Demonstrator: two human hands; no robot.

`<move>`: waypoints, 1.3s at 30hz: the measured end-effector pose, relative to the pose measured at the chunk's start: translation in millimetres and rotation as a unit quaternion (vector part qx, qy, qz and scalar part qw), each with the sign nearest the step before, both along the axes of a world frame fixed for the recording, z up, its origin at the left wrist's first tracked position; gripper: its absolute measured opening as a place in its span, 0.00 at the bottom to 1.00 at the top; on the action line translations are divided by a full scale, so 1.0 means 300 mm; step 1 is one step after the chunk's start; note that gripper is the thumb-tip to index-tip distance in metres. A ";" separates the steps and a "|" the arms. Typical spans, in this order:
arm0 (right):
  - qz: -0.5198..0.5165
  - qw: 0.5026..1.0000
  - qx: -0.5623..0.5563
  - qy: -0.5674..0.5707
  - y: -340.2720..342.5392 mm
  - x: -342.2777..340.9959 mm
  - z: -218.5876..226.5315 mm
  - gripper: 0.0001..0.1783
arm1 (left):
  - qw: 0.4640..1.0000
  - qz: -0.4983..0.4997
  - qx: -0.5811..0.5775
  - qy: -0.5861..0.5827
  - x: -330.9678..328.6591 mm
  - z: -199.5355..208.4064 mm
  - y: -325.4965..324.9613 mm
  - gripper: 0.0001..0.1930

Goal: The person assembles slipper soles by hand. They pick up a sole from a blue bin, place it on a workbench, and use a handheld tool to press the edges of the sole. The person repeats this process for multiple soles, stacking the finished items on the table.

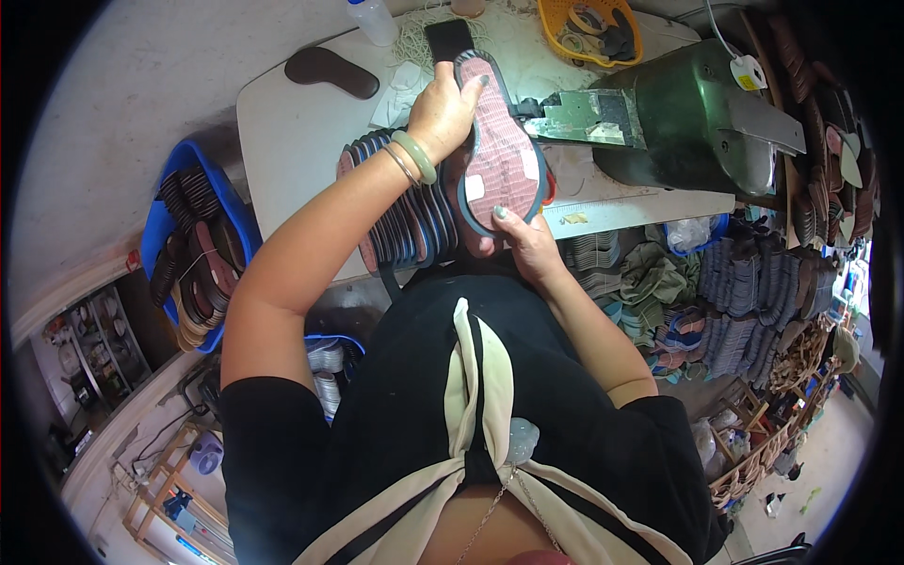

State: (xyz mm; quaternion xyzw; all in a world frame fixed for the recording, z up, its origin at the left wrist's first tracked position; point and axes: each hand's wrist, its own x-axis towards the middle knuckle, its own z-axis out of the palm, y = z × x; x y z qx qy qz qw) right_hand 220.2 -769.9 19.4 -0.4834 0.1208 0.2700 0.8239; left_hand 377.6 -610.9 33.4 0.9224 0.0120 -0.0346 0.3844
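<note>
A shoe insole [501,137] with a pink, streaked face, two whitish patches and a dark edging is held up in front of the machine's arm. My left hand [443,115], with a pale green bangle at the wrist, grips its far end, thumb on the face. At the near end my right hand [533,249] pinches the rim, thumb on top and fingers underneath. Just left of it, a row of stacked insoles [405,226] stands on edge along the table's front. The green sewing machine [697,122] reaches toward the held insole from the right.
On the white table [282,108] lie a dark brown insole [331,73], a black phone [448,40] and tangled thread [414,42]. A yellow basket [591,33] stands at the back. Blue bins [193,245] of insoles flank the left side; bundled stacks [753,282] fill the right.
</note>
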 end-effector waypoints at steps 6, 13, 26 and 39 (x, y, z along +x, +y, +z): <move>-0.038 0.999 -0.002 0.010 0.040 0.068 0.001 0.14 | 0.998 0.053 -0.013 -0.035 0.046 -0.059 0.040 0.28; -0.043 0.999 -0.010 -0.005 0.036 0.139 0.014 0.15 | 0.918 -0.341 0.170 -0.111 0.134 0.093 0.089 0.43; -0.021 0.993 -0.112 -0.006 0.014 0.246 0.015 0.20 | 0.910 -0.350 -0.091 0.200 0.138 0.112 0.141 0.20; -0.012 0.984 -0.173 -0.038 0.016 0.270 0.037 0.24 | 0.990 -0.113 -0.012 0.081 -0.100 0.108 0.127 0.23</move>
